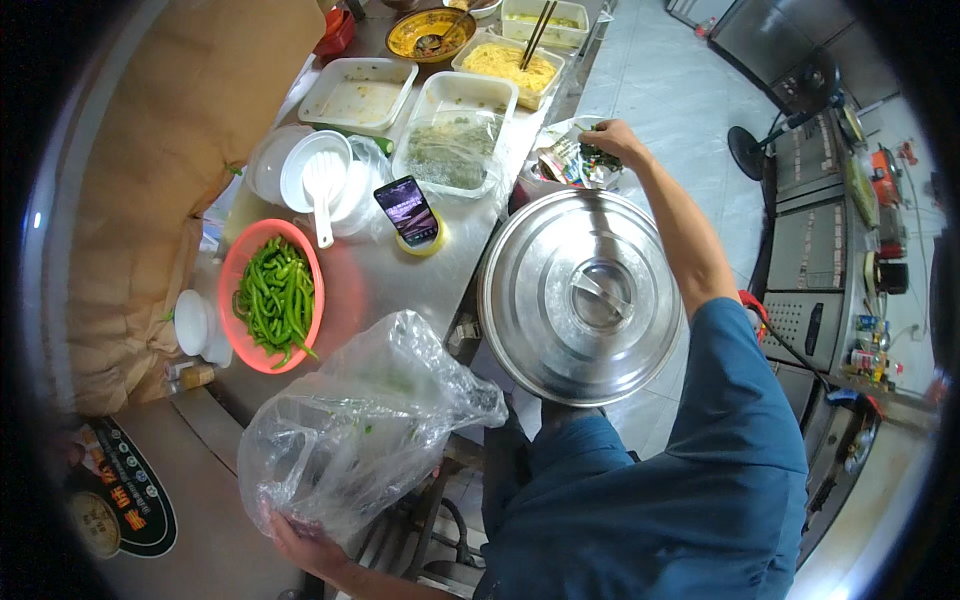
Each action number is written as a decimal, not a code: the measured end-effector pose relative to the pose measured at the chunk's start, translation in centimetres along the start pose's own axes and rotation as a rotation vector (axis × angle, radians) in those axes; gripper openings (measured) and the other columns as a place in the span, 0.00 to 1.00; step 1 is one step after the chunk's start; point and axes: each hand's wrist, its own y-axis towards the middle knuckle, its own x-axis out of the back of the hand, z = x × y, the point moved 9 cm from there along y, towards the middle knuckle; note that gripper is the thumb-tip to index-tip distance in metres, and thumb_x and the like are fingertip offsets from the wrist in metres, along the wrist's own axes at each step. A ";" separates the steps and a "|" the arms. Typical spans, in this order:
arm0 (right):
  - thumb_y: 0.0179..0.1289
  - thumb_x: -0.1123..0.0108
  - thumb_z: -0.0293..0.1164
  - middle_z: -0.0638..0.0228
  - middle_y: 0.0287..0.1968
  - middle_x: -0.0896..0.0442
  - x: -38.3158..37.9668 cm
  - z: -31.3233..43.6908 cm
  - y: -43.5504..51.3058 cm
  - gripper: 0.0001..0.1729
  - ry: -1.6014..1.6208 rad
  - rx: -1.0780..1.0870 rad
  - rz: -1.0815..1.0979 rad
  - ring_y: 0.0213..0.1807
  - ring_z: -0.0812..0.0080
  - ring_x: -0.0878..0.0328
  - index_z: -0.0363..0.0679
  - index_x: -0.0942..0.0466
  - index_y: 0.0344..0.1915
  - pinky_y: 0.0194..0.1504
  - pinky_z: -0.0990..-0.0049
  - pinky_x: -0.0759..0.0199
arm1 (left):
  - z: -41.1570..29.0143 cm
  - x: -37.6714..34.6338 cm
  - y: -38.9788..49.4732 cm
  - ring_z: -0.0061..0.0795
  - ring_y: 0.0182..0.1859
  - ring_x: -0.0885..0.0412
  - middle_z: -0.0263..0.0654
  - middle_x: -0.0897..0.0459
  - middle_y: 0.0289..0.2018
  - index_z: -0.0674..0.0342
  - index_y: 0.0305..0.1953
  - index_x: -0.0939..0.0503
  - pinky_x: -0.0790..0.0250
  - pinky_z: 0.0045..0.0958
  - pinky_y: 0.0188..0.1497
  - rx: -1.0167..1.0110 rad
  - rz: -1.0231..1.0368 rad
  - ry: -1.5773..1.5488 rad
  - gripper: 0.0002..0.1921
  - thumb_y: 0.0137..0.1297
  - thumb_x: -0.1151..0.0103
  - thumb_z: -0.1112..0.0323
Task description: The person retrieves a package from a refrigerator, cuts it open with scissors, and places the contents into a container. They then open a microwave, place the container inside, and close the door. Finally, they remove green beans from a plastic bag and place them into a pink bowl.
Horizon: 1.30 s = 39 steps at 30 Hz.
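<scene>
My left hand (304, 538) grips the lower end of a large clear plastic bag (352, 427), which lies partly on the steel counter and hangs past its edge. Small green bits show inside the bag. My right hand (611, 141) reaches over a lined bin (551, 161) beyond the lidded steel pot; its fingers are closed near dark green leafy scraps (600, 159), and whether they pinch some of these is hard to tell. A red plastic basket (318, 300) of long green peppers (276, 300) stands left of the bag.
The round steel lid (525, 300) lies between me and the bin. On the counter (390, 285) are a phone (406, 210) leaning on a yellow tape roll (429, 244), white bowls with a white slotted spoon (324, 195), plastic containers (322, 120), and a container of yellow shreds with chopsticks (537, 34).
</scene>
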 end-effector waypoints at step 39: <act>0.66 0.47 0.22 0.75 0.36 0.17 -30.4 25.8 -38.3 0.14 0.533 0.168 0.829 0.29 0.84 0.32 0.36 0.16 0.48 0.32 0.84 0.39 | 6.7 2.1 0.6 0.18 0.43 0.21 0.32 0.14 0.43 0.68 0.49 0.16 0.31 0.21 0.46 0.218 0.107 -0.563 0.14 0.66 0.32 0.67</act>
